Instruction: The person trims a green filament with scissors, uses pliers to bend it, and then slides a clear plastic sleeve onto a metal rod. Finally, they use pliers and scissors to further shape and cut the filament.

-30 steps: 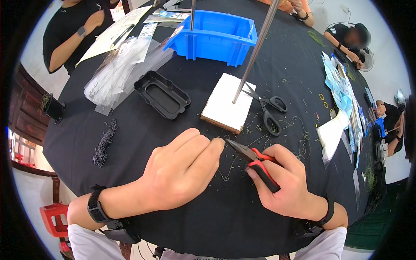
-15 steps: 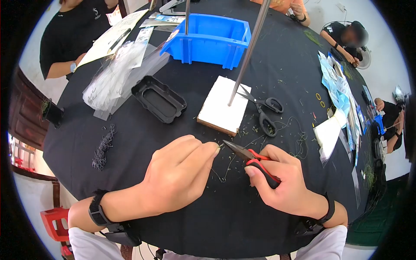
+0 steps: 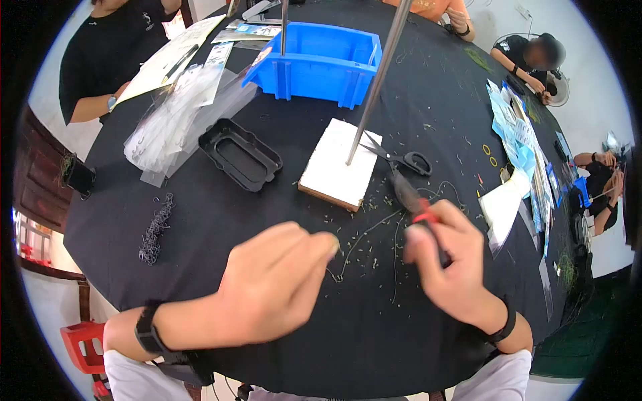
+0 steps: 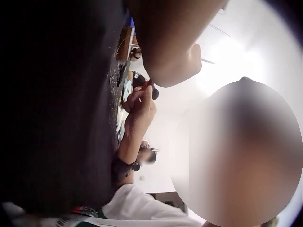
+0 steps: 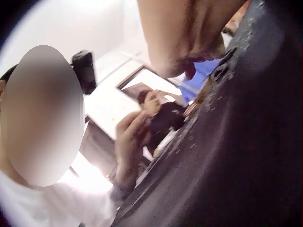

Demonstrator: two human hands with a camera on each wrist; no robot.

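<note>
My left hand holds thumb and index fingertips together around a tiny item too small to identify. It is the large hand in the left wrist view. To its right, my right hand grips red-and-black pliers, blurred, tips pointing away beside black scissors. In the right wrist view, that hand fills the top, hiding most of the pliers. A thin thread lies on the black cloth between the hands; whether it reaches the left fingers cannot be told.
A white block with a metal rod stands ahead, near a black tray and blue bin. A dark tangled bundle lies left, bags behind it. Packets lie right. Other people sit around the table.
My right hand has moved the pliers right and away from the left fingertips, toward the scissors. My left hand sits slightly lower, fingertips still together. The head view has shifted a little.
</note>
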